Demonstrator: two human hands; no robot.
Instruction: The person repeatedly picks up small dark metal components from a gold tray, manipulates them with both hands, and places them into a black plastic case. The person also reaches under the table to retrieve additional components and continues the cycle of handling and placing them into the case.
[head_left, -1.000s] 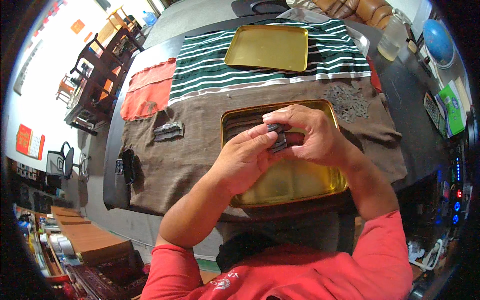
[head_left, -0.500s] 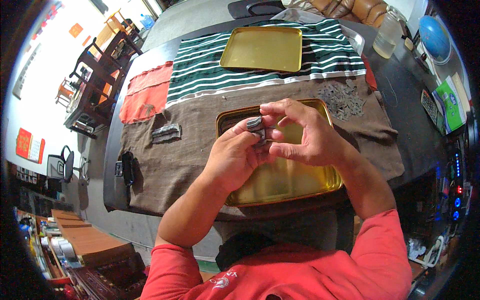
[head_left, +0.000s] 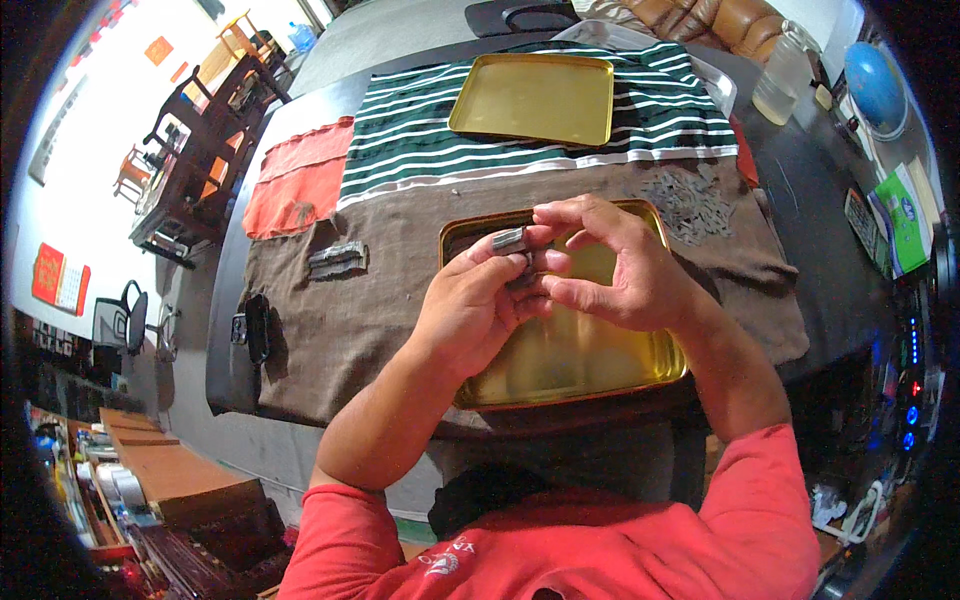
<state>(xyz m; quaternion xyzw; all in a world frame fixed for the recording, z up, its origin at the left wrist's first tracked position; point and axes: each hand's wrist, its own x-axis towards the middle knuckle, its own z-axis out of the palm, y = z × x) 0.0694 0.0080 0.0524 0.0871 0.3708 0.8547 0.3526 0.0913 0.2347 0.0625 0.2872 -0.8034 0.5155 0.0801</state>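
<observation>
My left hand is closed around a small stack of thin grey strips, held over the gold metal tray. Their exact kind is too small to make out, and the fingers hide part of the stack. Facing it, my right hand curves with thumb and forefinger wide apart. Its forefinger tip is close to the strips, and its thumb tip is by my left fingertips. Nothing shows between the right fingers. Inside the tray's far left corner lie dark strips, partly behind my left hand.
A heap of loose grey pieces lies right of the tray on the brown cloth. To the left sits a small bundle of grey strips. Beyond, a second gold tray rests on striped cloth. A black object is near the left edge.
The whole view has shifted slightly. In my left hand the grey strips have turned a little and catch more light. Both hands keep nearly the same pose.
</observation>
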